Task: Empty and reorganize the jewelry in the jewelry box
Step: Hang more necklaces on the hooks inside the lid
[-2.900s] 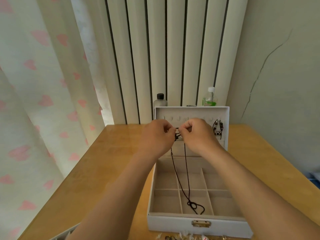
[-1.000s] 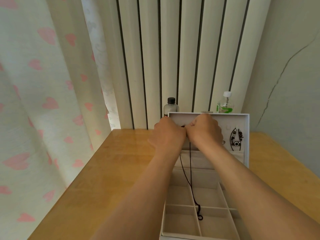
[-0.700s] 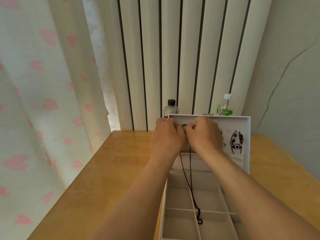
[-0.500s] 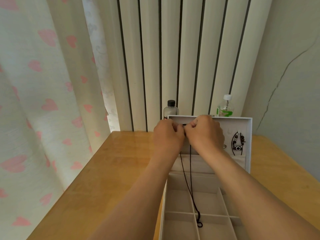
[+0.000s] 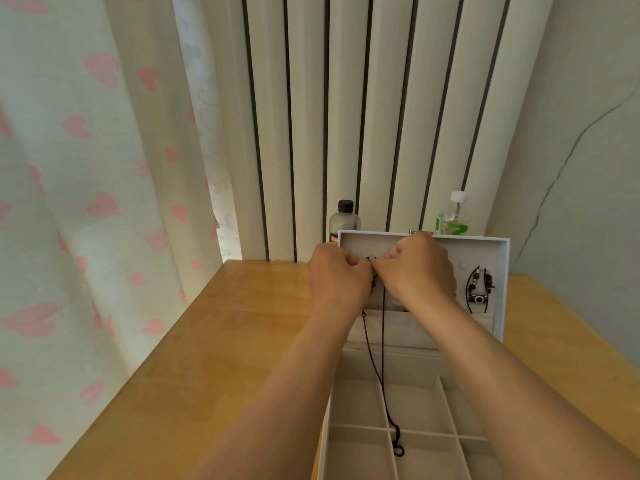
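A: Holding what, and where?
B: Pinching a black cord [image 5: 383, 327] with left hand [image 5: 337, 278] and right hand [image 5: 415, 268], fingers curled, up against the lid [image 5: 503, 271]. Dangling down into the box [image 5: 325, 431] on the table [image 5: 242, 341].

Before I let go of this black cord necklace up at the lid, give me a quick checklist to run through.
1. Both hands grip the cord's top: ok; left hand and right hand pinch the black cord necklace at the lid.
2. Cord seated on a hook: cannot tell; fingers hide it.
3. Lid upright: ok.
4. Cord's lower end hanging free: not ok; its knotted end lies across a tray divider.
5. Clear of the beaded necklace: ok; it hangs apart, on the lid's right side.
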